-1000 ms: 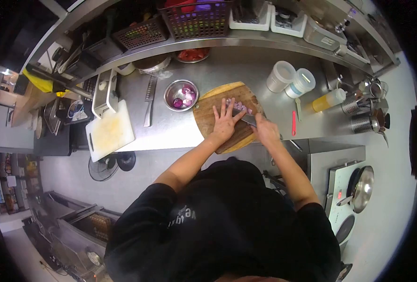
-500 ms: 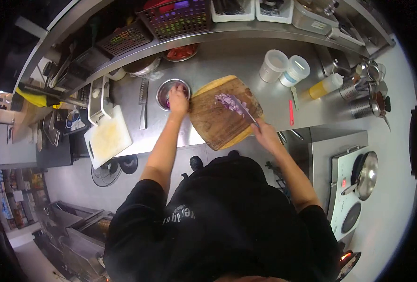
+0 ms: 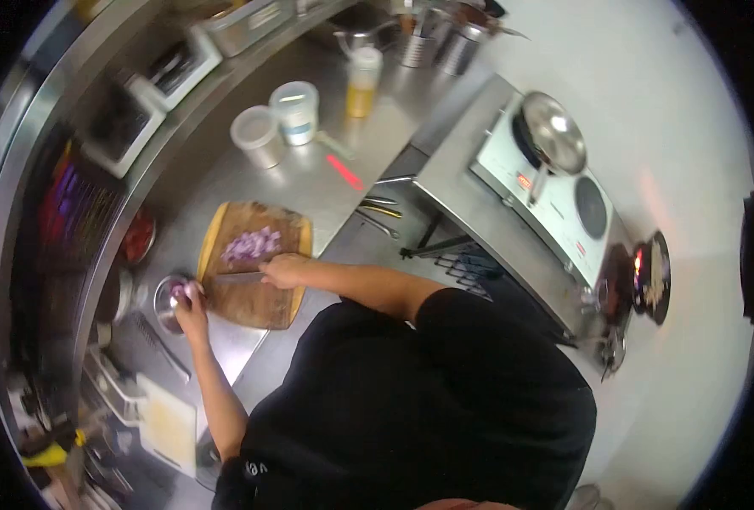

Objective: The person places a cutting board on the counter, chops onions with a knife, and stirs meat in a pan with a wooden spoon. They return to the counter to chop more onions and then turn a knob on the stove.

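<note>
My right hand [image 3: 283,270] grips a kitchen knife [image 3: 239,278], its blade lying low over the wooden cutting board [image 3: 254,308]. Beyond the blade, a pile of chopped red onion [image 3: 252,244] sits on the board. My left hand [image 3: 192,316] is at the rim of a metal bowl [image 3: 164,320], to the left of the board. Its fingers are closed on a piece of red onion [image 3: 187,291]; motion blurs the details. What else lies in the bowl is mostly hidden.
Two plastic tubs [image 3: 258,138], a yellow squeeze bottle [image 3: 361,81] and a red-handled tool [image 3: 344,172] stand or lie beyond the board. Another knife [image 3: 163,347] and a white cutting board [image 3: 169,421] lie left. Right are a hob with a pan [image 3: 553,132] and a flaming pan [image 3: 651,276].
The view has swung to the right. The knife has moved off the chopped onion to bare board. My left hand has come up out of the bowl with onion in its fingers.
</note>
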Demonstrator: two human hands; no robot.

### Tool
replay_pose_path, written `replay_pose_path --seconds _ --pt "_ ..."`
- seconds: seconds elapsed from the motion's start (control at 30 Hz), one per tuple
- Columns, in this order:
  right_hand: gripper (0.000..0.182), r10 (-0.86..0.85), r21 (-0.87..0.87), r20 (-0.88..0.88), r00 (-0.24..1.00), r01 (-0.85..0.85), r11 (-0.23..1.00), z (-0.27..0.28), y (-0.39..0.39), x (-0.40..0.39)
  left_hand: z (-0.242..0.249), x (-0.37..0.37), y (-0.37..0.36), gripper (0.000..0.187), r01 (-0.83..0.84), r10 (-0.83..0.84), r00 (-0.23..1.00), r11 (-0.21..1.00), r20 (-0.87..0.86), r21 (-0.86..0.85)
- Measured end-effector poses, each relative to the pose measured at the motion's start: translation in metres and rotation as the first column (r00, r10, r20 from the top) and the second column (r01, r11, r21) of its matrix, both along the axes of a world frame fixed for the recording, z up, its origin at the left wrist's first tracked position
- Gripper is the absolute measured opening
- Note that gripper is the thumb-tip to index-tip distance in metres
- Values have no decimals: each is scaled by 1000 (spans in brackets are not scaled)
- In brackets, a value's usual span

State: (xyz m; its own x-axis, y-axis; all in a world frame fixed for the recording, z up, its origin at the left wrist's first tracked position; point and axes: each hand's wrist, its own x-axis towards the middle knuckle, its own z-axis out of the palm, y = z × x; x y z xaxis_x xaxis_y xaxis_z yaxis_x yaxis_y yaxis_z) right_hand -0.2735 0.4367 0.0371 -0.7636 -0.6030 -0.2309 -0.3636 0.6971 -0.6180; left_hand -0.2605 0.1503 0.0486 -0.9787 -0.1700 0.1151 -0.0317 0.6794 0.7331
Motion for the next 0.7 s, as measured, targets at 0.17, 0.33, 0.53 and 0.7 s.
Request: replay_pose_path --seconds 0.17,0.33,0.53,0.7 --pt "34 -108 -8 -51 993 108 994 4 6 -7 -46 31 63 31 15 -135 943 930 303 366" --pt "35 -446 -239 -115 888 411 880 -25 -5 -4 -55 15 69 33 136 -124 980 988 156 -74" --pt "19 -238 -191 -340 910 181 965 30 80 33 -105 -11 24 28 127 -201 945 953 259 276" --pt "23 -545 -227 -283 789 497 838 49 198 124 -100 -13 25 28 133 -249 894 941 372 310"
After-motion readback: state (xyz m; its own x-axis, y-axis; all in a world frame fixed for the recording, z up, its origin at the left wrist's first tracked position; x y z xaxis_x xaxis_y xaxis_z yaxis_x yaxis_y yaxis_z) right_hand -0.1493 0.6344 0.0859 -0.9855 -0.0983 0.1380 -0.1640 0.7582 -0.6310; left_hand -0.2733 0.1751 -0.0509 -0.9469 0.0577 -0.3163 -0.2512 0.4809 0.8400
